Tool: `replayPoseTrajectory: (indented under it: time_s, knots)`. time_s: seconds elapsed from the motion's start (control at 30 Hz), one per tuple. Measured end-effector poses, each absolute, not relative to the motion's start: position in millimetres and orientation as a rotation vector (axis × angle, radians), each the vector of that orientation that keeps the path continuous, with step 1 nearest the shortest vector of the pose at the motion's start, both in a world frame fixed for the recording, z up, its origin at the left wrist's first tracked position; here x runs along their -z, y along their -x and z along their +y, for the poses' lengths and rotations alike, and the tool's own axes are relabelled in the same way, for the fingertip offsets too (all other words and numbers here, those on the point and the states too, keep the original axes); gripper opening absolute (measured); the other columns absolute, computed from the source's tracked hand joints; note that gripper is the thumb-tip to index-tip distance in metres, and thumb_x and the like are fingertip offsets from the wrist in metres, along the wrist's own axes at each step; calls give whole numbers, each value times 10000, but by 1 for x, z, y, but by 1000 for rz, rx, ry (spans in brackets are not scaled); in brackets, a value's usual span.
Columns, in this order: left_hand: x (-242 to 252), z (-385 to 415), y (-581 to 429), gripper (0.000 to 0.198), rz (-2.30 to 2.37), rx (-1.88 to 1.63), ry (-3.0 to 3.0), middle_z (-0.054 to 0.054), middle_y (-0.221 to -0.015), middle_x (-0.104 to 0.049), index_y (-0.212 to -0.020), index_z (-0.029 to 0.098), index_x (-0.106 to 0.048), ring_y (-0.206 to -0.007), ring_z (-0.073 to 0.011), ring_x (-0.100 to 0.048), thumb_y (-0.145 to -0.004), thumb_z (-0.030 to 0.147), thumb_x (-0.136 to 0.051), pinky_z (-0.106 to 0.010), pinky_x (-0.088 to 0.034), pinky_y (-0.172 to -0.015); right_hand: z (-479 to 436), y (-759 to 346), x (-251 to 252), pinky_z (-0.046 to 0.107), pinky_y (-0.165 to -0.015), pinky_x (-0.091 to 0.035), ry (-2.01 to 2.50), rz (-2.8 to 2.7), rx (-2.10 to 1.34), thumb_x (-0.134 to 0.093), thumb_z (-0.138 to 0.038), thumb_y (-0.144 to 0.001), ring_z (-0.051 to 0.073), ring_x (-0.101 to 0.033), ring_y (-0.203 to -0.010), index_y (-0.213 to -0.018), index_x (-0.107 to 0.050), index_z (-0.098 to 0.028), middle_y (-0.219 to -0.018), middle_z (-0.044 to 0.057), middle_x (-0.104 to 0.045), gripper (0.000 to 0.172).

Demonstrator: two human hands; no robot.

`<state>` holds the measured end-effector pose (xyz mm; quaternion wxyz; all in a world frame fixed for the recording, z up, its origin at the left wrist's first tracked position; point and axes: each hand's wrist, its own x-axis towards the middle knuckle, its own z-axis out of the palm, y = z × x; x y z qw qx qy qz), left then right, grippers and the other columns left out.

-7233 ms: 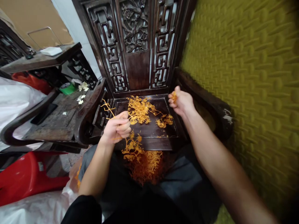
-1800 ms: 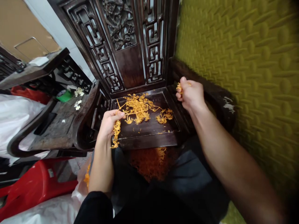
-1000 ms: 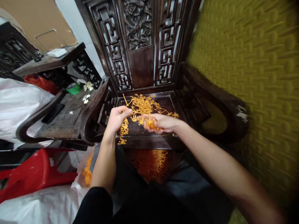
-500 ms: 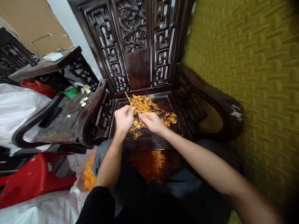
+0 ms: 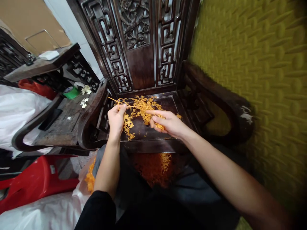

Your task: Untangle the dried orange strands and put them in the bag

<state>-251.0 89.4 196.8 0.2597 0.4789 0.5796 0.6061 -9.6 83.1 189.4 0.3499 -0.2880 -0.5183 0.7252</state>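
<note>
My left hand (image 5: 116, 119) pinches a thin orange stem (image 5: 112, 100) between thumb and forefinger, its tip sticking out to the upper left. Small orange plastic-looking flower sprigs (image 5: 129, 126) hang beside that hand. The stem seems to run right toward the pile of orange sprigs (image 5: 145, 103) on the dark wooden seat (image 5: 141, 132). My right hand (image 5: 168, 123) has its forefinger stretched left over the pile, with thumb and other fingers curled around more orange sprigs (image 5: 160, 126); how firmly they are held is partly hidden.
A carved chair back (image 5: 141, 68) rises behind the seat, with a curved armrest (image 5: 216, 118) on the right. Left stand another wooden chair with green tape (image 5: 71, 92) and white flowers (image 5: 84, 102), a red plastic stool (image 5: 40, 182) and white sacks (image 5: 45, 212). More orange pieces (image 5: 90, 179) fill a bag.
My hands have moved apart, the left going left with the stem and the right going right. The stem now slants further left, and sprigs hang beside my left hand.
</note>
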Motion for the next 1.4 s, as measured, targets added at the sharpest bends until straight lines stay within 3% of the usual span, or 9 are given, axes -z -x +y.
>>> replayPoseTrajectory:
  time_s: [0.17,0.3,0.53,0.63,0.77,0.9,1.07,1.17,1.4]
  knots:
    - [-205,82,247,292,1551,-1641,-1293,32,-589,-511,-762,161,-728,-542,-89,-380,-808,449,-732,-233,-311,-560,87,15,-179,240,-462,-261,1073,-1479,-1576,-749,-614,-775,80,-377,-463,-832,-751,-160,-531,-29,-510,457]
    - [-204,78,242,311,1541,-1582,-1345,25,-602,-524,-778,161,-738,-548,-94,-394,-818,469,-730,-238,-317,-560,91,19,-182,280,-606,-385,1225,-1780,-1218,-732,-666,-762,140,-538,-615,-855,-785,-171,-734,41,-698,506]
    - [-203,97,270,189,1668,-1921,-1190,29,-616,-574,-681,155,-685,-597,-97,-473,-807,292,-721,-221,-394,-619,82,18,-192,274,-613,-347,932,-1999,-955,-531,-426,-976,117,-513,-575,-585,-640,-150,-573,15,-585,491]
    - [-204,105,291,189,1622,-2169,-925,31,-620,-582,-656,149,-652,-612,-85,-506,-803,242,-725,-203,-422,-637,79,9,-190,251,-539,-332,851,-1819,-1217,-573,-440,-955,92,-466,-499,-626,-655,-146,-522,-8,-537,449]
    - [-199,99,276,265,1338,-1843,-850,69,-520,-419,-722,145,-671,-463,-48,-365,-818,366,-780,-174,-311,-462,83,5,-186,223,-423,-246,745,-1390,-1698,-660,-418,-889,73,-413,-434,-923,-723,-136,-555,-35,-538,291]
    - [-199,88,242,279,1088,-1617,-839,82,-540,-331,-752,149,-652,-444,-28,-299,-829,377,-794,-149,-267,-412,83,12,-186,210,-399,-215,709,-1234,-1827,-670,-314,-867,68,-391,-414,-1302,-637,-158,-572,-60,-530,463]
    - [-202,86,229,257,1064,-1553,-804,56,-586,-434,-798,150,-642,-467,-35,-388,-871,372,-750,-157,-345,-442,89,17,-185,198,-378,-160,809,-1085,-1795,-715,-554,-834,65,-414,-451,-1076,-666,-132,-628,-31,-513,489]
    - [-195,91,230,271,1087,-1532,-820,39,-618,-496,-814,158,-637,-480,-45,-428,-870,398,-752,-178,-356,-459,104,14,-175,199,-380,-159,980,-846,-1835,-496,-755,-881,82,-421,-477,-956,-625,-154,-649,-6,-489,619]
    - [-171,111,241,411,1190,-1502,-834,20,-626,-487,-893,240,-624,-713,-126,-595,-841,643,-683,-255,-454,-617,124,-3,-141,192,-477,-267,1073,-1039,-1792,-299,-740,-953,85,-378,-527,-768,-472,-208,-611,-22,-387,589]
